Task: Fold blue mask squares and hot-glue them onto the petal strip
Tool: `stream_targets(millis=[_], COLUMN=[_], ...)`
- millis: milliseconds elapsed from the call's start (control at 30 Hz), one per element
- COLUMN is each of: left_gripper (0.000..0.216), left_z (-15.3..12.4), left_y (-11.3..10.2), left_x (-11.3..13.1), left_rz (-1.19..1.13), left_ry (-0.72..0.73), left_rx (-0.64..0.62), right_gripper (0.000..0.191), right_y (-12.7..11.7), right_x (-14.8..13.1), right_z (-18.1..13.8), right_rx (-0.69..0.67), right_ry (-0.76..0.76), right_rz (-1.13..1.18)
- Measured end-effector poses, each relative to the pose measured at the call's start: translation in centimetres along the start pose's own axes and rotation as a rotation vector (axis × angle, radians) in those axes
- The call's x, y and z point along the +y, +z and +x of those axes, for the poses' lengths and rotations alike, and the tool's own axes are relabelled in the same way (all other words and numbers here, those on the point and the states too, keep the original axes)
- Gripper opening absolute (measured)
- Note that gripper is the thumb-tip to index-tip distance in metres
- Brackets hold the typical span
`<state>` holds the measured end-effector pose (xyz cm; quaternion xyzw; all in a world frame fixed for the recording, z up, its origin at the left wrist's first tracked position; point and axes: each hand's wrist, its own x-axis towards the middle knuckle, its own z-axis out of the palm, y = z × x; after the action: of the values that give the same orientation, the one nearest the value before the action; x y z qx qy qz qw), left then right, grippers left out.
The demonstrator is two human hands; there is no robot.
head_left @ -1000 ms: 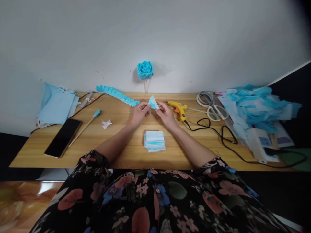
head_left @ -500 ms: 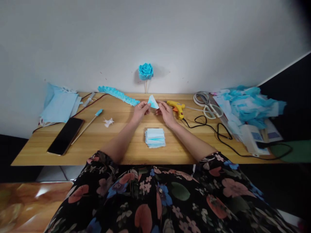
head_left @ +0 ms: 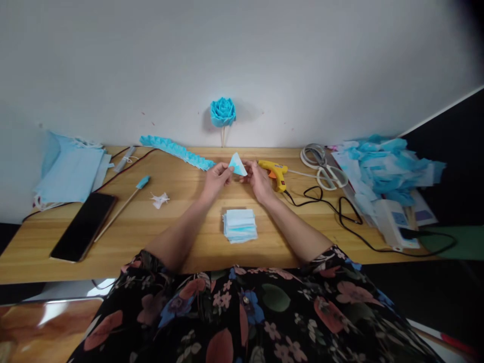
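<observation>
Your left hand (head_left: 215, 177) and your right hand (head_left: 257, 177) both pinch the small folded blue triangle (head_left: 237, 164), the left at its left edge and the right at its right corner, and it is held up above the wooden table (head_left: 181, 201), between the two hands. Near you from it lies the stack of blue squares (head_left: 239, 225), and just right of your right hand lies the yellow glue gun (head_left: 275, 172). No writing can be read on these things.
</observation>
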<state>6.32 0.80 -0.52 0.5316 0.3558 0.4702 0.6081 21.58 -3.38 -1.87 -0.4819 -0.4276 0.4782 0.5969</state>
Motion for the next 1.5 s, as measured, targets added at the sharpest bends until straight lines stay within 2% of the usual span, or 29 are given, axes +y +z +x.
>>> stream_targets(millis=[200,367,533,767,933,1067,1267,1500], left_gripper=[0.035,0.035,0.035,0.038,0.04,0.039,0.037,0.031], left_z=[-0.04,-0.09,-0.26,-0.2,-0.08,-0.02,-0.07,-0.06], left_y=[0.15,0.18,0.18,0.26,-0.07,-0.3,-0.2,0.16], left_x=[-0.13,-0.12,0.21,0.23,-0.05,-0.19,-0.32,-0.18], left_rz=[0.021,0.04,0.061,0.053,-0.004,-0.04,0.0,0.065], left_ry=[-0.003,0.009,0.025,0.023,0.04,0.037,0.026,0.001], left_rx=[-0.003,0.013,-0.002,0.011,0.047,0.063,-0.005,-0.04], right_gripper=[0.057,0.061,0.048,0.041,0.044,0.045,0.054,0.056], right_y=[0.0,-0.02,0.2,0.29,0.21,0.02,0.1,0.03], right_x=[-0.06,-0.14,-0.15,-0.23,-0.14,-0.18,-0.72,-0.18], right_z=[-0.04,-0.25,-0.36,-0.32,-0.19,-0.11,-0.29,-0.19], right_rx=[-0.037,-0.042,-0.029,-0.062,-0.066,-0.019,-0.005,-0.027], right_ry=[-0.014,0.004,-0.049,-0.107,-0.095,-0.081,-0.031,-0.117], right_rz=[0.038,-0.046,-0.109,-0.223,-0.187,-0.132,-0.051,-0.112])
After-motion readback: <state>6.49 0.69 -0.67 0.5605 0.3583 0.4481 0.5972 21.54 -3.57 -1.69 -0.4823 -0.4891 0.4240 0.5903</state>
